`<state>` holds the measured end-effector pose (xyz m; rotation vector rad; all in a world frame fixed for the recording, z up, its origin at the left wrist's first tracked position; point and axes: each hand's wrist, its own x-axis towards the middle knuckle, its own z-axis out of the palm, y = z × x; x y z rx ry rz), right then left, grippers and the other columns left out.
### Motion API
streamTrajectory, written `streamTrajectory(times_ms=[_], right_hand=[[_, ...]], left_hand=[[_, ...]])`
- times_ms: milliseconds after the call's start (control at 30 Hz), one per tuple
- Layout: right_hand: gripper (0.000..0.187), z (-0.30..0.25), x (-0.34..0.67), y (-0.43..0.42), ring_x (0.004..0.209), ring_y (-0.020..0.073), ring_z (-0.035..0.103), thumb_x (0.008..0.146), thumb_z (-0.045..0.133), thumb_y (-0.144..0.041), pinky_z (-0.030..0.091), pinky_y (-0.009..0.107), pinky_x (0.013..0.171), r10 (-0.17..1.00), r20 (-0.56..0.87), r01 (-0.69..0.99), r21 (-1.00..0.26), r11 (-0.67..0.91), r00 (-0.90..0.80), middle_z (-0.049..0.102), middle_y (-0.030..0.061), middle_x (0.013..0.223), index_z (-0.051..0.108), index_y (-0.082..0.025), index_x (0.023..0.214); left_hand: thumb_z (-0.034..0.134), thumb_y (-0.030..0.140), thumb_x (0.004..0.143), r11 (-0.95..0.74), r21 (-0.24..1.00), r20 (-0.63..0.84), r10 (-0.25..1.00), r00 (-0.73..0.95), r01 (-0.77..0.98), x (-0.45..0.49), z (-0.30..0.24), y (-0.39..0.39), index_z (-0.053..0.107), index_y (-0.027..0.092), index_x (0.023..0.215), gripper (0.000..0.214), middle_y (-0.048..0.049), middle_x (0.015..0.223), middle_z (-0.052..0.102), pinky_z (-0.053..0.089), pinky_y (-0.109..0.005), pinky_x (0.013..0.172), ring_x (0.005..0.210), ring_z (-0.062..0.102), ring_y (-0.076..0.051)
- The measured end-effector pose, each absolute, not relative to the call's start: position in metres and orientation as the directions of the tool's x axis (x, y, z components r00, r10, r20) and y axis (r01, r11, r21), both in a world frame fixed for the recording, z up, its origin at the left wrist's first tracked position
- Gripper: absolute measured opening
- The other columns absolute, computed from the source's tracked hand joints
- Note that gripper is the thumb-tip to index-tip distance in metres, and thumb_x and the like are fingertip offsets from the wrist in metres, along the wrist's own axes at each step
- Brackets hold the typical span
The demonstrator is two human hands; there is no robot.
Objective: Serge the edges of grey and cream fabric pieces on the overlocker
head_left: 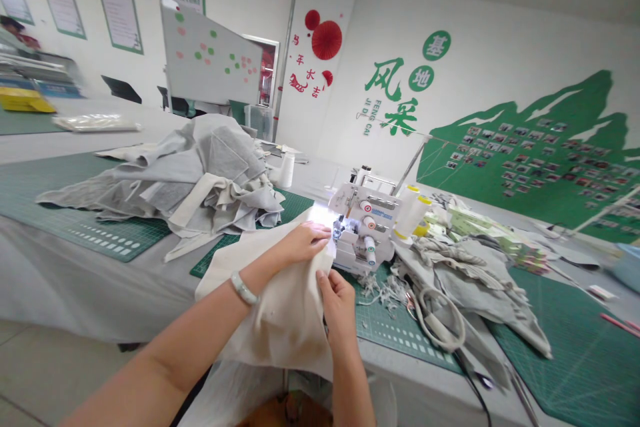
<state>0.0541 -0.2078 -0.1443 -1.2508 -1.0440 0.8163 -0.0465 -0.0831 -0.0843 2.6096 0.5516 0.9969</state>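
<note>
A cream cloth point(275, 307) hangs in folds from both my hands and feeds toward the needle area of a white overlock sewing machine point(363, 227). My left hand point(303, 243) lies on the cloth right beside the presser foot, with a pale bangle point(244, 288) on its wrist. Just below it, my right hand point(337, 303) pinches the cloth's edge. The needle area is partly hidden by my left fingers and bright lamp glare.
Cones of white thread point(410, 213) stand behind the machine. A heap of grey fabric point(195, 180) lies to the left and another point(470, 280) to the right, on green cutting mats point(575, 360). Thread scraps point(383, 290) and a white cord point(440, 323) lie near the machine.
</note>
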Motion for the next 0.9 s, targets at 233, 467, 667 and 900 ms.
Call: streamTrajectory(times_ms=[233,467,667,900], right_hand=[[0.030,-0.138,0.051,-0.209,0.059,0.0104,0.037,0.079,0.059,-0.046,0.030,0.021,0.054,0.929,0.140,0.022,-0.990,0.141,0.342,0.047,-0.0039,0.063,0.058,-0.016,0.075],[0.032,-0.130,0.050,-0.214,0.057,0.0108,0.039,0.074,0.063,-0.047,0.033,0.021,0.053,0.932,0.095,-0.043,-0.992,0.117,0.351,0.045,-0.0046,0.059,0.051,-0.018,0.066],[0.034,-0.127,0.050,-0.214,0.056,0.0106,0.040,0.073,0.064,-0.047,0.034,0.021,0.053,0.937,0.069,-0.102,-0.989,0.110,0.343,0.047,-0.0045,0.059,0.046,-0.019,0.063],[0.034,-0.128,0.052,-0.210,0.055,0.0115,0.043,0.071,0.064,-0.050,0.036,0.022,0.054,0.940,0.051,-0.096,-0.992,0.088,0.339,0.051,-0.0038,0.059,0.052,-0.019,0.065]], left_hand=[[0.048,0.022,0.087,-0.859,0.466,0.513,0.456,0.727,0.210,-0.046,-0.080,-0.071,0.069,0.015,0.105,0.029,-0.0085,0.116,0.067,0.043,-0.032,0.100,0.109,0.060,-0.022],[0.050,0.022,0.085,-0.865,0.446,0.493,0.452,0.744,0.230,-0.041,-0.089,-0.054,0.067,0.013,0.114,0.034,-0.0107,0.124,0.063,0.041,-0.032,0.103,0.115,0.057,-0.022],[0.049,0.021,0.085,-0.873,0.414,0.475,0.448,0.758,0.256,-0.037,-0.090,-0.045,0.066,0.015,0.115,0.035,-0.0085,0.125,0.062,0.039,-0.033,0.105,0.117,0.056,-0.021],[0.050,0.021,0.086,-0.884,0.278,0.486,0.466,0.739,0.375,-0.038,-0.076,-0.051,0.068,0.015,0.101,0.025,-0.0093,0.112,0.068,0.044,-0.033,0.098,0.108,0.060,-0.022]])
